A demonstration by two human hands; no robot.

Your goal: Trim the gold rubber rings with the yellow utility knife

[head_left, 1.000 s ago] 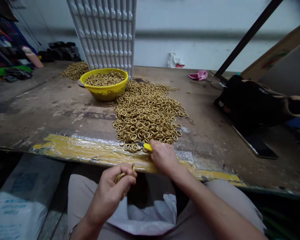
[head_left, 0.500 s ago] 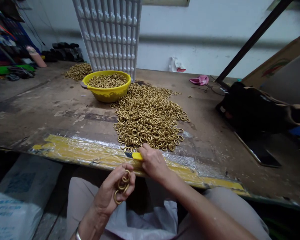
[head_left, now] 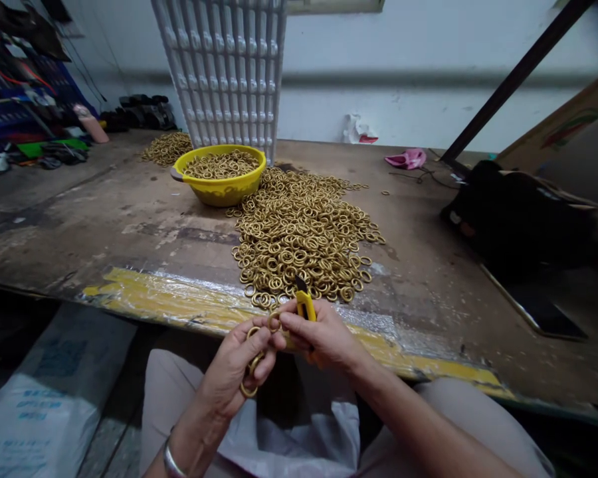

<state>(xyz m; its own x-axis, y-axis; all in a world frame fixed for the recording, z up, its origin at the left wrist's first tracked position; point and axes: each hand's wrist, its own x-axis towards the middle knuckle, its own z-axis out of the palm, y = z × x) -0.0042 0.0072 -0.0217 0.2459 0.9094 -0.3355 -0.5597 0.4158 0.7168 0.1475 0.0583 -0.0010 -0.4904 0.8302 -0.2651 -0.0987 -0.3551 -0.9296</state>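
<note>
Several brass-coloured rings (head_left: 254,362) are held in my left hand (head_left: 244,358), its fingers curled round them. My right hand (head_left: 319,335) grips a yellow utility knife (head_left: 305,304), its dark blade pointing up and away from me. Between the right thumb and fingertips is one more ring (head_left: 274,322), which meets the left fingertips. Both hands are together over the table's front edge. Just beyond them a large heap of the same rings (head_left: 303,239) spreads over the table.
A yellow basin (head_left: 224,192) full of rings stands behind the heap, before a ribbed clear plastic sheet (head_left: 234,79). A smaller ring pile (head_left: 167,147) lies back left. On the right are a phone (head_left: 533,302), black cloth (head_left: 523,219) and a pink item (head_left: 407,159). Yellow tape (head_left: 169,295) covers the front edge.
My right hand has drawn back from the heap to my left hand with a ring in its fingertips. The knife has swung from pointing left to pointing up. My left hand has risen slightly.
</note>
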